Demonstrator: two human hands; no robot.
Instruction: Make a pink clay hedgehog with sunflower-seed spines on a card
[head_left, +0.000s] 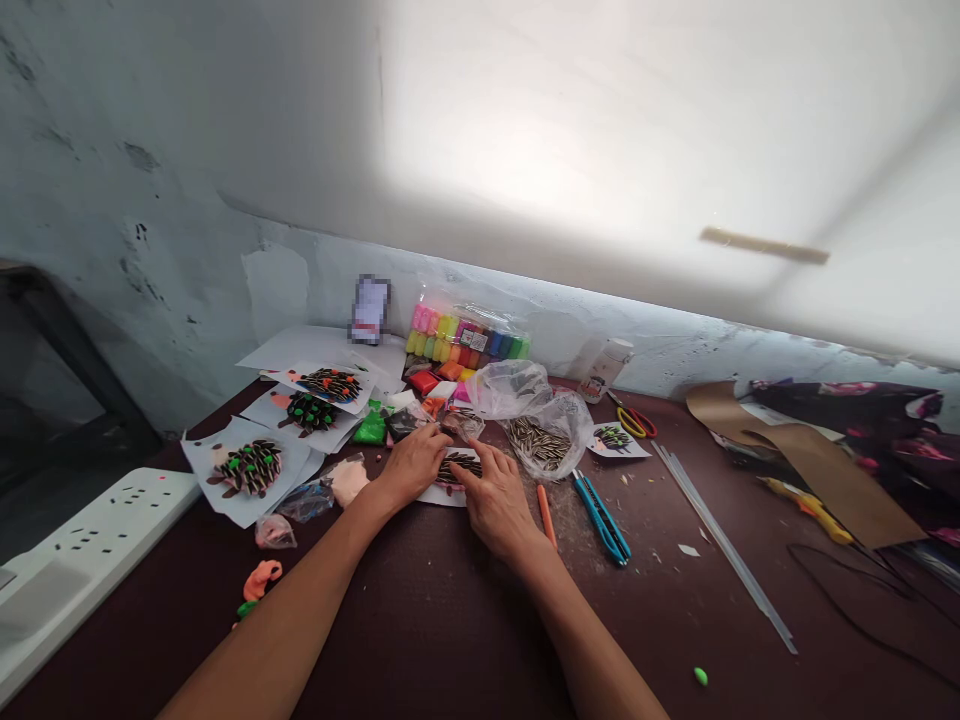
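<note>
A small card (444,496) with rows of dark striped seeds (466,464) stuck on it lies between my hands. My left hand (412,468) rests along its left side, fingers stretched forward at the card's edge. My right hand (501,495) lies over the right side, thumb and index finger apart and touching the seeds; nothing shows between them. The fingers partly cover the card. Just right of it, a clear plastic bag (574,425) holds many loose striped seeds (538,443). Packets of coloured clay, one of them green (370,426), lie beyond my left hand.
Seed-covered hedgehog pictures (251,466) lie at left, near a white power strip (97,540). At right are an orange stick (546,512), blue cutter (601,518), scissors (636,420), glue sticks (724,545) and a yellow glue gun (814,508). A phone (369,308) leans on the wall.
</note>
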